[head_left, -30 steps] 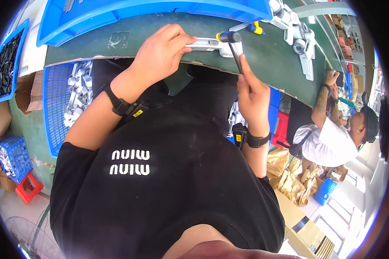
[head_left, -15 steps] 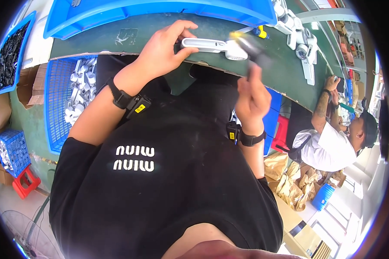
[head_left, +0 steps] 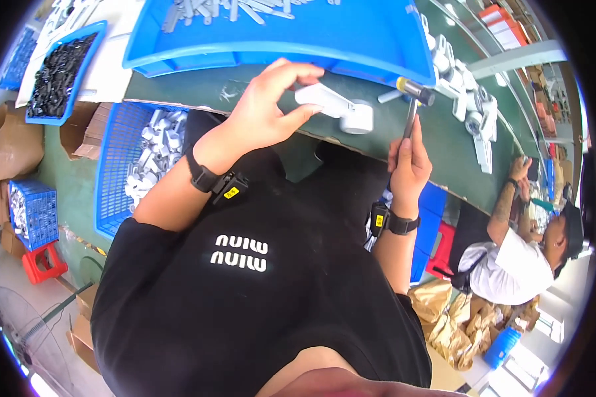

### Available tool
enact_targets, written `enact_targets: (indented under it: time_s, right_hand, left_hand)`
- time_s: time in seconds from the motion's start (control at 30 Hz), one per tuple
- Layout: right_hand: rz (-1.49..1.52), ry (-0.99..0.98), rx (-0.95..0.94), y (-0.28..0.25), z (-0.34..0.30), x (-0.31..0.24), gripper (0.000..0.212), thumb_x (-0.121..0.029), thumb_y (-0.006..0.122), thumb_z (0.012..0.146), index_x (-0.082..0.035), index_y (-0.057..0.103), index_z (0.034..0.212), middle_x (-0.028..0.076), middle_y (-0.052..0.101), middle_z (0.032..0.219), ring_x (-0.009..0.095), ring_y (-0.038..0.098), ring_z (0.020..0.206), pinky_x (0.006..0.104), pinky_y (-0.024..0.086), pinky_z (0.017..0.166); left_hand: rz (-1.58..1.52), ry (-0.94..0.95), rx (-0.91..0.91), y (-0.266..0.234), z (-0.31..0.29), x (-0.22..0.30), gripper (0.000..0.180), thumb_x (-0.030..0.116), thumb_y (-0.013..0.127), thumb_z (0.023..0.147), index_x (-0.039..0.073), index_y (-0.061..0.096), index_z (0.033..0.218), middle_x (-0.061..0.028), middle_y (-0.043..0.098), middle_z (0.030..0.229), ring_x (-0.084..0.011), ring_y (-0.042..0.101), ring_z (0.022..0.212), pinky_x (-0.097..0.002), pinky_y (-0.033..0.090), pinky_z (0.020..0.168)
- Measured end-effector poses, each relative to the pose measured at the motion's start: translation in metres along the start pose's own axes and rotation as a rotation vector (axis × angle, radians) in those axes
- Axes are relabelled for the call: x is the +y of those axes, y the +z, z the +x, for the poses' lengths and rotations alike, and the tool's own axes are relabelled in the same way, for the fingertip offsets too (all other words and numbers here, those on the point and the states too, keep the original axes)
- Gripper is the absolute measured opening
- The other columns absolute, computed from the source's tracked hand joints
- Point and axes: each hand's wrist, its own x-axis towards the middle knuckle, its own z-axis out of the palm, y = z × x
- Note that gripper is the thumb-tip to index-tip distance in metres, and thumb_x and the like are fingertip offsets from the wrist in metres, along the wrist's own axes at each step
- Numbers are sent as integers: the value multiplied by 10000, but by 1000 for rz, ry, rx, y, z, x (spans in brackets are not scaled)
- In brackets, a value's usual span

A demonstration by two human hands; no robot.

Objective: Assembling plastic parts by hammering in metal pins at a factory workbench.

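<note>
My left hand [head_left: 265, 106] grips a white plastic handle-shaped part [head_left: 326, 100] between thumb and fingers. The part is held tilted near the bench's front edge, and its short round end [head_left: 357, 118] points right. In my right hand [head_left: 412, 167] is a small mallet [head_left: 414, 91], its handle upright and its head up. The mallet's head is yellow at one end and dark at the other. It stands to the right of the white part, apart from it.
Beyond the green bench [head_left: 245, 79] edge stands a large blue tray [head_left: 278, 53] with light grey strips. A blue basket [head_left: 112, 172] of white parts sits at left, beside a tray of black pieces [head_left: 59, 76]. White assemblies [head_left: 473, 112] lie at right, near a co-worker [head_left: 510, 258].
My right hand has raised the mallet up and away from the white part. My left hand has turned the part so another face shows. The whole view has shifted.
</note>
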Motion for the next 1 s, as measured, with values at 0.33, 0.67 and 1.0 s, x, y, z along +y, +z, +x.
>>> enact_targets:
  time_s: [0.33,0.67,1.0]
  right_hand:
    - [170,94,-12,1,6,14,508,-149,517,1157,-53,446,1651,12,584,769,55,477,575,215,415,511]
    - [187,99,-46,-3,2,17,498,-256,504,1175,-9,492,1607,1,573,749,51,474,553,212,398,493]
    - [228,98,-41,-5,2,17,461,-279,517,1172,40,580,1499,-7,580,745,42,475,552,208,391,490]
  left_hand:
    - [574,94,-308,17,18,2,416,98,805,878,80,689,1276,-155,729,1100,-338,689,1004,-441,545,895]
    - [551,-28,-15,-41,102,-14,161,144,695,956,71,770,1078,-145,773,908,-368,743,808,-468,588,738]
    - [897,-291,-705,-114,161,-142,338,73,735,905,115,780,1237,-139,775,1037,-323,745,1009,-462,585,859]
